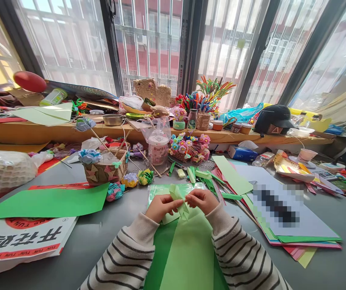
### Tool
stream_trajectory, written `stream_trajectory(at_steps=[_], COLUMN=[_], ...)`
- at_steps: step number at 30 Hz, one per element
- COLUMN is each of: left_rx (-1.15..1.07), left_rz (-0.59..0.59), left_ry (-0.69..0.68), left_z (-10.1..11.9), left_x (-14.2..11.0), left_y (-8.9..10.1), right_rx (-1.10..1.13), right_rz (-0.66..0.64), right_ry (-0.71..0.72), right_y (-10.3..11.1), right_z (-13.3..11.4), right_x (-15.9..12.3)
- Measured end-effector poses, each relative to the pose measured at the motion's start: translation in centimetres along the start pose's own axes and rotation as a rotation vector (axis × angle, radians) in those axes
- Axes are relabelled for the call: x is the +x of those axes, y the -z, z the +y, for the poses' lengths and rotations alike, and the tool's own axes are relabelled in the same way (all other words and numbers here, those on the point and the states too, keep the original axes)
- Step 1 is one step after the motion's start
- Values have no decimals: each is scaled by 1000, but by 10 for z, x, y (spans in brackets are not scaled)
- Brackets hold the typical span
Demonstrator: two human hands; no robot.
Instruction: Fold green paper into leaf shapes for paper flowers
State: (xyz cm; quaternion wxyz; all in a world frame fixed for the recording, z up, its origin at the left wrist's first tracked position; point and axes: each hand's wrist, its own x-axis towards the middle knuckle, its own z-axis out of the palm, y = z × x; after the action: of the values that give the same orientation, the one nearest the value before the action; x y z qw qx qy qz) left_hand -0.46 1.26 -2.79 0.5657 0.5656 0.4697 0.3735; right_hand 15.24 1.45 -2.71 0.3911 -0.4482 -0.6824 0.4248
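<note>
Spread nearest, below the fingers: light green sheet over dark green paper, on the table. Pinching folded green paper with left fingers; pressing right fingers together at its right edge, perhaps gripping too, hard to tell. Beyond the fingers, green strips; leftward, basket; rightward, paper stack. Farther beyond, cup, then black cap.

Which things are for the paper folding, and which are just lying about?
For the folding:
- folded paper, between left hand and right hand
- light-green sheet below
- probably folded green pieces

Just lying about:
- black cap
- tissue box
- drink cup
</note>
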Motion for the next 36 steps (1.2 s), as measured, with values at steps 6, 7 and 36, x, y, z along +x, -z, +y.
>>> stream_trajectory(at_steps=[6,7,36], left_rx=[87,90,-34], left_rz=[-163,-165,-85], left_ry=[-16,-19,9], left_z=[-1,-1,1], left_x=[-3,-3,-2], left_y=[-2,-2,-8], right_rx=[197,200,135], right_rz=[19,26,297], right_ry=[-96,-103,-30], right_y=[-5,-6,-18], right_z=[-3,-2,0], right_x=[1,1,1])
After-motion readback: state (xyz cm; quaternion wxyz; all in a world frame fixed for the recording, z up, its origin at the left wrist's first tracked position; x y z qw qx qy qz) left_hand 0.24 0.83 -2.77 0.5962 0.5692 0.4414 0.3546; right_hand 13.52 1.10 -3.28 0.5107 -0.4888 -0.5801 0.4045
